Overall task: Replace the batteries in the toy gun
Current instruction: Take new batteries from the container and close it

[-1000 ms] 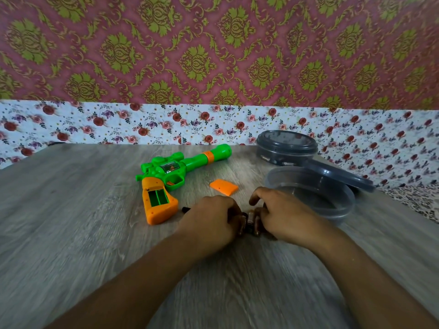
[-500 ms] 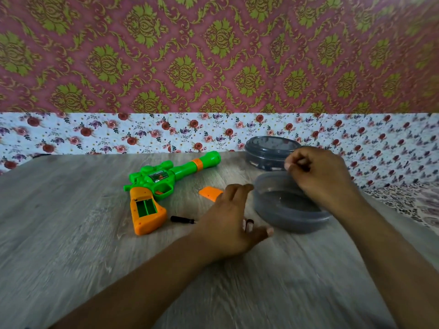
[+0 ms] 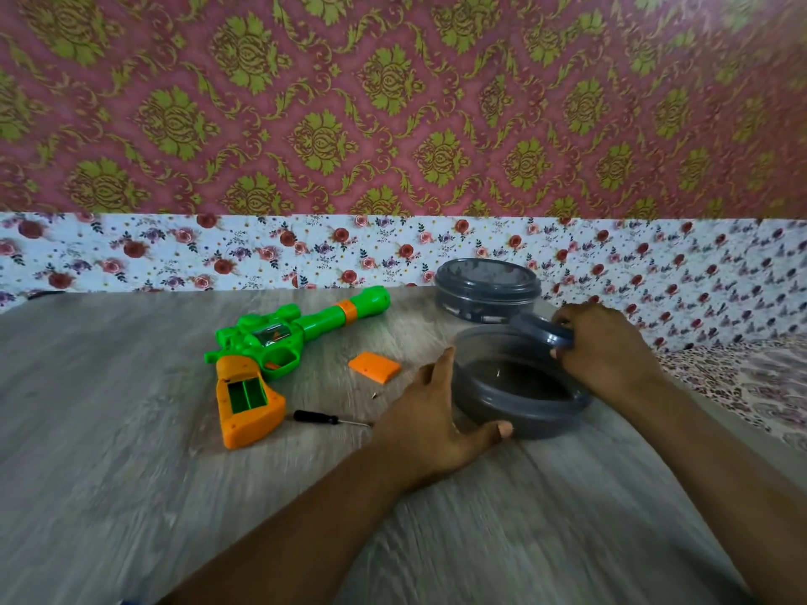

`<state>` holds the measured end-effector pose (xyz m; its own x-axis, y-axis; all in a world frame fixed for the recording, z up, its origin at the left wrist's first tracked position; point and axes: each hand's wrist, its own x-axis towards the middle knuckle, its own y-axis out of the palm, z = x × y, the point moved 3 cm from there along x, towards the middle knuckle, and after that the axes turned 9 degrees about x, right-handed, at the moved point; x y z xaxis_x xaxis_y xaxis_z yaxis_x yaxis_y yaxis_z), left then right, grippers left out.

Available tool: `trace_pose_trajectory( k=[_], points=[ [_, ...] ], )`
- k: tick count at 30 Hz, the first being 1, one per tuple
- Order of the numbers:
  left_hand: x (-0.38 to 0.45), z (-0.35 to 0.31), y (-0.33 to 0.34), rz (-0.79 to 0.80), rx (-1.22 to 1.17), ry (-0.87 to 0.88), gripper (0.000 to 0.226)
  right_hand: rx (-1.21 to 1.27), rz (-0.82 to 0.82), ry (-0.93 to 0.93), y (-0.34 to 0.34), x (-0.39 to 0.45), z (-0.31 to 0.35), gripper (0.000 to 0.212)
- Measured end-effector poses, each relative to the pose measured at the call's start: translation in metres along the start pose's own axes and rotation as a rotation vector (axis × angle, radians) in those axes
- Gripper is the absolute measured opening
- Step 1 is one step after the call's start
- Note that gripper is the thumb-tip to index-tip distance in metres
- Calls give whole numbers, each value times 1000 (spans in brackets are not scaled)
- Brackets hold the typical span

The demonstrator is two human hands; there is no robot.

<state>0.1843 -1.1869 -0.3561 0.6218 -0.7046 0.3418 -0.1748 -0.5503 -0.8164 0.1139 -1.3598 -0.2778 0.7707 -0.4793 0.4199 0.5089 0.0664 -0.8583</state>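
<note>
Forearms reach in from the near edge over the grey wooden counter (image 3: 109,430). The left hand (image 3: 430,423) lies open, thumb and fingers spread against the near side of a round grey container (image 3: 519,412) without a lid. The right hand (image 3: 605,347) is closed on a grey lid (image 3: 543,331), held tilted over the far rim of that container. Left of the hands lies a small black screwdriver (image 3: 325,417), and just beyond it the toy gun (image 3: 279,342) (green body, orange grip) rests on its side with the battery compartment (image 3: 246,395) uncovered. An orange cover (image 3: 374,366) lies apart between gun and container. Farther back stands a second container (image 3: 487,290), closed with its lid, near the flowered wall.
</note>
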Motion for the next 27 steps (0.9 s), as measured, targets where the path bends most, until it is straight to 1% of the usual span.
trace_pose_trajectory(
  k=[4, 7, 10, 13, 17, 18, 19, 20, 22, 23, 24, 27],
  points=[
    [-3, 0, 3, 5, 34, -5, 105, -28, -69, -208, -3, -24, 26, 28],
    [-2, 1, 4, -5, 28, -2, 103, -23, -106, -308, -1, -45, 40, 32],
    [-3, 0, 4, -17, 6, 8, 103, -19, -115, -398, 6, -57, 50, 32],
    [-2, 1, 4, -24, -14, 11, 104, -8, -105, -446, 9, -60, 52, 30],
    [-2, 1, 5, -38, -27, 17, 101, 153, -50, -471, 4, -55, 45, 28],
    [-2, 2, 5, -45, -32, 19, 100, 174, -34, -469, 2, -53, 44, 33],
    [-2, 2, 5, -54, -43, 20, 99, 167, -11, -460, 2, -51, 42, 43],
    [-1, 2, 5, -60, -59, 15, 97, 136, 34, -439, 4, -47, 39, 58],
    [-1, 2, 5, -59, -73, 5, 96, 53, 173, -377, 11, -41, 34, 94],
    [0, 3, 5, -50, -67, 1, 95, 22, 231, -368, 14, -39, 33, 105],
    [-1, 3, 4, -46, -65, -1, 93, 10, 266, -375, 16, -37, 33, 108],
    [-2, 2, 2, -55, -76, -3, 80, 20, 297, -420, 16, -34, 35, 94]
  ],
)
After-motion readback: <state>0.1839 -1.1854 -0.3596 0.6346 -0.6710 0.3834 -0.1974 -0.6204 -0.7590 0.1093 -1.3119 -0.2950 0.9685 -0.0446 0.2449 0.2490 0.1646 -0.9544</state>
